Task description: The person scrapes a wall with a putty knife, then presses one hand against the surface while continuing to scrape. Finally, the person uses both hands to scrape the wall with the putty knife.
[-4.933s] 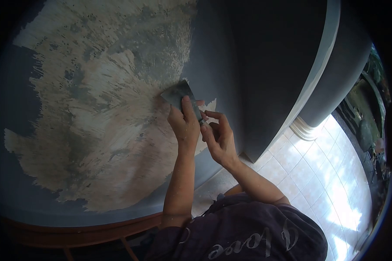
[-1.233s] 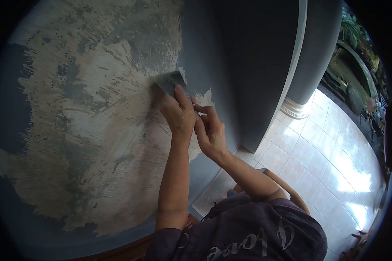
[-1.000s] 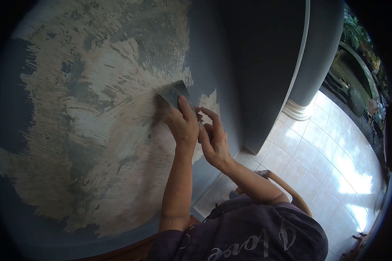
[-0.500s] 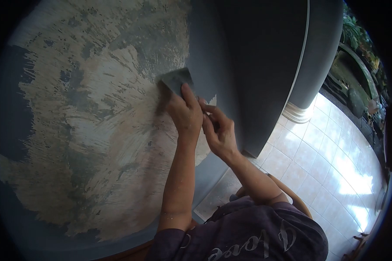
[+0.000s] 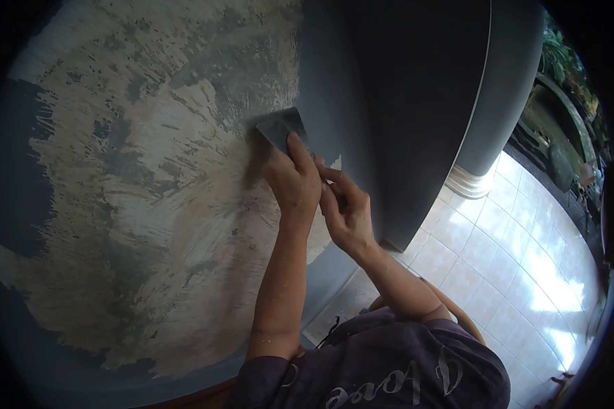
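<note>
A scraper [image 5: 280, 128] with a wide grey blade rests against a wall [image 5: 164, 170] whose grey paint is partly stripped, baring a rough beige patch. My left hand [image 5: 295, 180] is closed around the scraper near its blade, one finger lying along the blade's face. Just to the right and lower, my right hand [image 5: 349, 211] grips the handle end between thumb and fingers. Most of the handle is hidden by the hands. Small pale specks dot my left forearm.
A dark grey wall edge [image 5: 423, 102] stands to the right, beside a round column [image 5: 501, 102] with a white base [image 5: 467, 183]. Pale floor tiles [image 5: 505, 238] run below. Plants [image 5: 559, 51] show at the far right. A curved chair-like rail [image 5: 457, 310] is behind my right arm.
The scraper and both hands have shifted very slightly right in the view, which has itself moved a little. The blade looks slightly more tilted. Both hands keep their hold.
</note>
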### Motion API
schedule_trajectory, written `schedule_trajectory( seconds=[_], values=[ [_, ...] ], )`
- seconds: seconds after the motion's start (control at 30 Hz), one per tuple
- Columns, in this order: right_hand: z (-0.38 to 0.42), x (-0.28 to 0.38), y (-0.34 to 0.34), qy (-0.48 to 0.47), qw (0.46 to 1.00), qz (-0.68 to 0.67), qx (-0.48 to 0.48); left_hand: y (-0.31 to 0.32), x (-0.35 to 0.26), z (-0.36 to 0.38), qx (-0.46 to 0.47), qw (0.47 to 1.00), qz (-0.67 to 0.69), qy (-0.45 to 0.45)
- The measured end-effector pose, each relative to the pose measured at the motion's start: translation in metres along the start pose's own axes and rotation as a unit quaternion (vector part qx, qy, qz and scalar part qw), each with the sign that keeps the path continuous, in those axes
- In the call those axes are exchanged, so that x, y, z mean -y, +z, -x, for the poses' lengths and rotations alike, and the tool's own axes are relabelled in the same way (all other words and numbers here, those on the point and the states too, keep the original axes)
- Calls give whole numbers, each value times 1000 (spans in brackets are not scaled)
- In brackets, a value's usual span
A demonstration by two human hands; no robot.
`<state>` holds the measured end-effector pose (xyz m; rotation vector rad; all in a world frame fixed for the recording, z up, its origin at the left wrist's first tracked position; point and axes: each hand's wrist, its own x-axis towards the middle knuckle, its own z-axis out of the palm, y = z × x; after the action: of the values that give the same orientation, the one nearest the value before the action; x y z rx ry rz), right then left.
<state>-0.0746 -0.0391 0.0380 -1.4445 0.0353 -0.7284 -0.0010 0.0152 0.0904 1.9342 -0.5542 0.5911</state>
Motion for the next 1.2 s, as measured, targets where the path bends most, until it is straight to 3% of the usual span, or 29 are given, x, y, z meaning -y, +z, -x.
schedule_trajectory(
  seconds=[0.2, 0.23, 0.33, 0.53, 0.63, 0.77, 0.87, 1.0, 1.07, 1.2],
  values=[
    [18, -1, -5, -24, 999, -9, 24, -2, 13, 19, -25, 999, 15, 14],
    [18, -11, 4, -83, 996, -25, -5, -4, 14, 22, -25, 999, 23, 0],
    [15, 0, -3, -14, 999, -4, 33, -5, 16, 23, -6, 1000, 8, -28],
    [18, -1, 0, -9, 1000, -13, 23, -8, 8, 25, -3, 998, 25, -55],
    [20, -13, 11, -128, 991, -21, -27, -8, 12, 24, -19, 999, 23, -38],
    [7, 2, -1, -20, 1000, 3, 18, -4, 6, 7, -7, 1000, -6, -16],
    [-3, 2, -7, -4, 1000, -11, 22, 1, -12, 1, 21, 998, 46, -37],
    [17, -5, -11, -10, 999, -12, 39, 3, 2, 25, -68, 998, 0, 14],
    [17, -10, -9, -38, 999, -7, 32, 2, 15, 26, -21, 1000, -6, -22],
    [6, -4, -10, 0, 999, 5, 39, 2, 8, 17, -11, 999, -8, -43]
  ],
)
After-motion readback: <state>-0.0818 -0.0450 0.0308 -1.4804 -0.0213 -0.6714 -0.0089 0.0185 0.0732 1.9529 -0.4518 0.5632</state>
